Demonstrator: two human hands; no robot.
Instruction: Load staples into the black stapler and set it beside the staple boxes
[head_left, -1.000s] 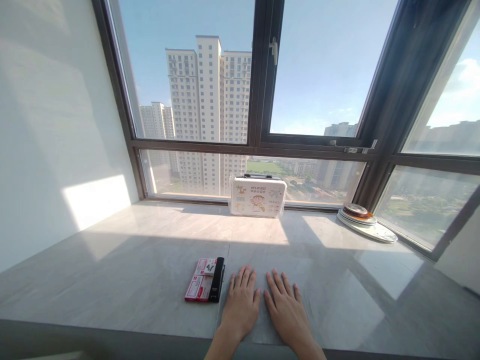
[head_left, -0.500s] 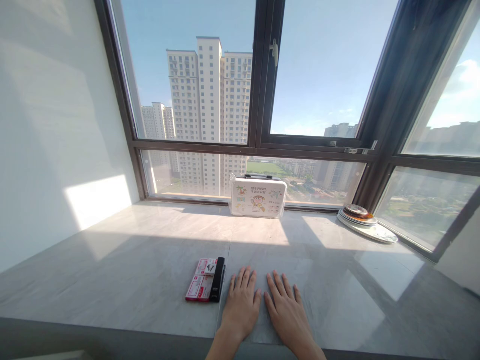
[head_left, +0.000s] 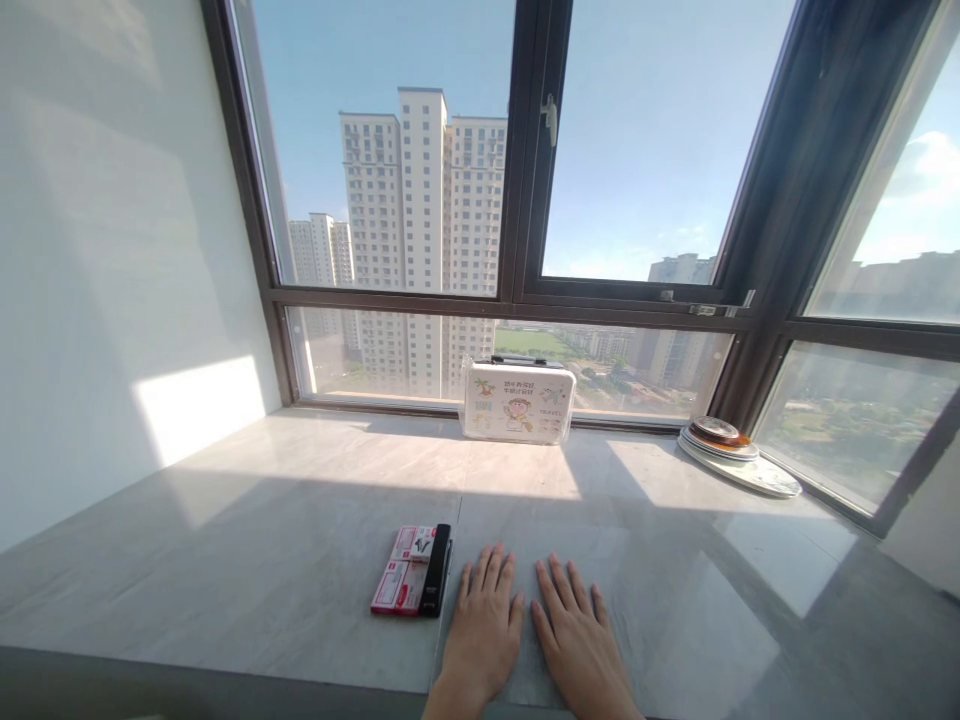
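Observation:
My left hand (head_left: 481,628) and my right hand (head_left: 577,640) lie flat, palms down, side by side on the grey marble window ledge (head_left: 262,560), near its front edge. Fingers are stretched out and neither hand holds anything. Just left of my left hand lies a black stapler (head_left: 436,583) beside two small red-and-white boxes (head_left: 403,583), close to the hand but apart from it.
A white picture-printed case with a black handle (head_left: 518,402) stands against the window at the back. A stack of plates (head_left: 731,454) sits at the back right. A white wall bounds the ledge on the left; dark window frames run behind.
The view has tilted up slightly, so everything sits a little lower in the picture. Both hands stay flat in the same spot on the ledge.

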